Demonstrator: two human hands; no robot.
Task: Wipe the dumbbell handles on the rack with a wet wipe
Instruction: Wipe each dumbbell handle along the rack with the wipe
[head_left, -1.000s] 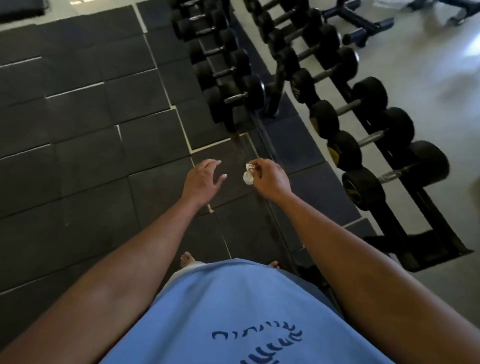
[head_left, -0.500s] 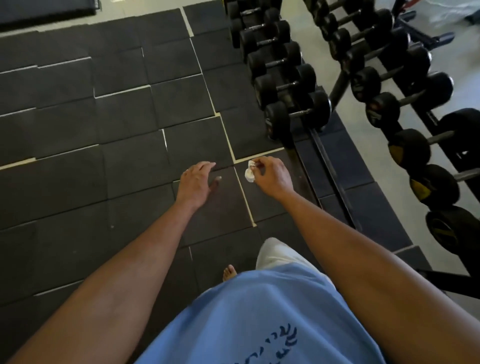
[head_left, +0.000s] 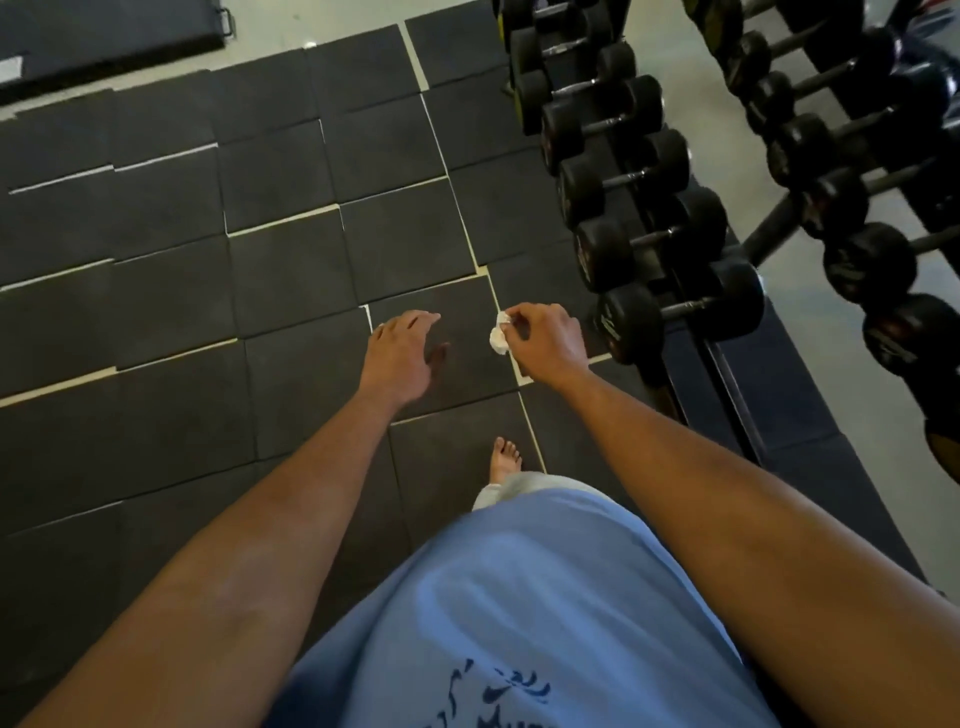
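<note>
Black metal rack of round-headed dumbbells (head_left: 670, 249) now sits nearer the right hand than half a second ago; view has advanced along the dark rubber floor tiles (head_left: 291, 270). Left hand (head_left: 402, 356) hovers, fingers loosely spread, grasping nothing. Right hand (head_left: 545, 340) pinches the small crumpled white wet wipe (head_left: 498, 338), just left of the nearest dumbbell (head_left: 675, 312).

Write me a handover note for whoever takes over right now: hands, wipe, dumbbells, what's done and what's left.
Right hand pinches the crumpled white wet wipe in the air above the floor mats; it touches no dumbbell.
Left hand is open and holds nothing, fingers spread beside the wipe.
Dumbbells sit in rows on the rack to the right; the nearest dumbbell is just right of the right hand.
Done: wipe in hand. Whether any handle has been wiped cannot be told.
Left: bring the wipe to the nearest handle, then work along the rows.
</note>
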